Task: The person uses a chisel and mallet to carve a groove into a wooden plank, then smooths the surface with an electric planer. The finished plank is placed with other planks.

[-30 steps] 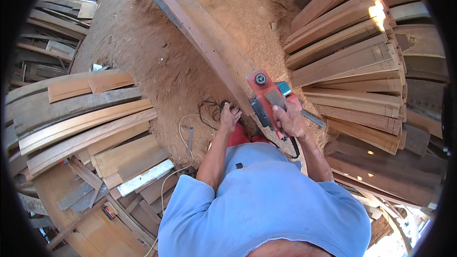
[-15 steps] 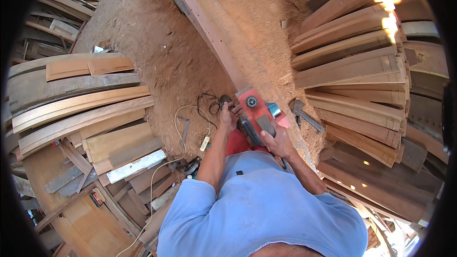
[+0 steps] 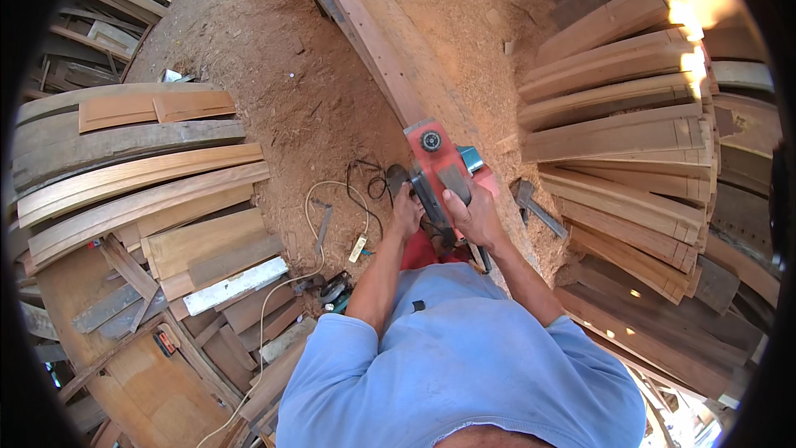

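A red electric hand planer (image 3: 445, 148) with a round black knob and a teal part on its side is in front of my body. My right hand (image 3: 477, 214) wraps its rear handle, thumb on top. Against the planer's dark left side my left hand (image 3: 405, 214) is closed, its fingers partly hidden. The planer overlaps the near part of a long reddish-brown wooden beam (image 3: 377, 70), which runs away from me. Whether the two touch, I cannot tell.
A hammer (image 3: 539, 214) lies to the right on wood shavings. Stacked boards (image 3: 613, 134) line the right side; more planks (image 3: 141, 178) lie left. A pale cord (image 3: 265, 315) winds along the ground to a small power strip (image 3: 358, 249), near a dark cable loop (image 3: 365, 178).
The planer has shifted slightly left and away from me and turned a little. My right hand moved up with it. My left hand's fingers have drawn in along its side.
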Motion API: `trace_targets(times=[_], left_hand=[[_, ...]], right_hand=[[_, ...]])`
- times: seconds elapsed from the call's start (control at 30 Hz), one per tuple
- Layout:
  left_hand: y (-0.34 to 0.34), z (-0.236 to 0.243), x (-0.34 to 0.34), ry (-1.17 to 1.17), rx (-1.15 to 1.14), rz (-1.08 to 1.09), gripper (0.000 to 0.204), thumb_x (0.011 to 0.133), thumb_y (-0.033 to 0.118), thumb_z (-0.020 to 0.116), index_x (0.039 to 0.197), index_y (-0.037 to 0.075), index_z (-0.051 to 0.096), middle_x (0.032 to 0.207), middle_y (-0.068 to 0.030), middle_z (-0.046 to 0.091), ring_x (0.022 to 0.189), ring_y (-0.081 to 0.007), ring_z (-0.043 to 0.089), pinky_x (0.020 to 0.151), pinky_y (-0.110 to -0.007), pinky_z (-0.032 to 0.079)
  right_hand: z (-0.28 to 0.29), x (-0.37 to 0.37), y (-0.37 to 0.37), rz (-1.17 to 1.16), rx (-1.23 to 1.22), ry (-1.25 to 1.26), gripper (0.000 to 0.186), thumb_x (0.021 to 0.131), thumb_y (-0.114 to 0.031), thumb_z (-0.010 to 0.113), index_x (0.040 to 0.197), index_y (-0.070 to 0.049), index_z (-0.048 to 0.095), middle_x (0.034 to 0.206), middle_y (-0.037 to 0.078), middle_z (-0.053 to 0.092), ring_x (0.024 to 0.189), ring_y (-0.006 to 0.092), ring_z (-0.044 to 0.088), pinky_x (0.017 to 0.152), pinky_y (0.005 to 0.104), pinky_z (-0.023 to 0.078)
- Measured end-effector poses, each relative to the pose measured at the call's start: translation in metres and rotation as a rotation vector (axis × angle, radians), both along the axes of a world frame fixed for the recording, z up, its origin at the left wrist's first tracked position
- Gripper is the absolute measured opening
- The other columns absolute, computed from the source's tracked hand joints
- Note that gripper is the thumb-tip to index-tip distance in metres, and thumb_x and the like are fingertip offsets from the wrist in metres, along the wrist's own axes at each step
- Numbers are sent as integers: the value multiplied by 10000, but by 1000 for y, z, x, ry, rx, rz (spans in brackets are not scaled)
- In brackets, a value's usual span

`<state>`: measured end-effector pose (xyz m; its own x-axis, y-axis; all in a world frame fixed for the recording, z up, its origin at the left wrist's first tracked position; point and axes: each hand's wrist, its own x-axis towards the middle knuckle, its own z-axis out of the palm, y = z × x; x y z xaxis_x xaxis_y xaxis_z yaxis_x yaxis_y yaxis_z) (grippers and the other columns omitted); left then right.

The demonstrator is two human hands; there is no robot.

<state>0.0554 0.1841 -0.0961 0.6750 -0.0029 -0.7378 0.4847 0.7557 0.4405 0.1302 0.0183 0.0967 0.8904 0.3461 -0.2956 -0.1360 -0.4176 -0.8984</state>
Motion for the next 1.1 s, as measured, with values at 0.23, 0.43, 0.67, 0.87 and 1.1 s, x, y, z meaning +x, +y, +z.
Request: trace_targets(times=[0.23,0.43,0.67,0.87,1.1], left_hand=[[-9,24,7,104,120,8,540,1100,520,262,1363,143,545,1172,-79,718,963,-209,671,994,-419,486],[-3,-16,-3,113,89,-16,499,1097,506,319,1353,139,538,1173,-104,702,1003,-240,667,931,-406,517],[-2,-22,-1,129,40,-4,501,1086,561,355,1323,147,507,1162,-68,692,1016,-214,652,967,-389,476],[-1,-27,1,114,88,-85,567,1087,533,373,1399,67,459,1163,-106,704,1053,-222,654,972,-388,476],[-27,-91,-40,-258,202,-372,455,968,102,564,1394,-6,449,1208,-123,646,1121,-209,627,949,-318,485]], right_hand=[[2,27,20,-4,-27,12,650,946,-552,602,999,96,623,824,295,670,810,424,697,735,470,527],[8,46,37,3,-33,22,621,945,-542,596,989,76,640,796,264,672,773,391,690,729,470,524],[10,67,55,20,-51,11,635,940,-552,592,1039,73,646,818,249,692,798,391,697,744,465,529],[0,92,76,-31,-7,-54,595,965,-545,581,949,48,623,715,140,591,696,257,586,662,428,485],[12,129,103,24,-32,-29,673,948,-562,589,1102,91,643,869,248,711,863,362,715,797,453,536]])
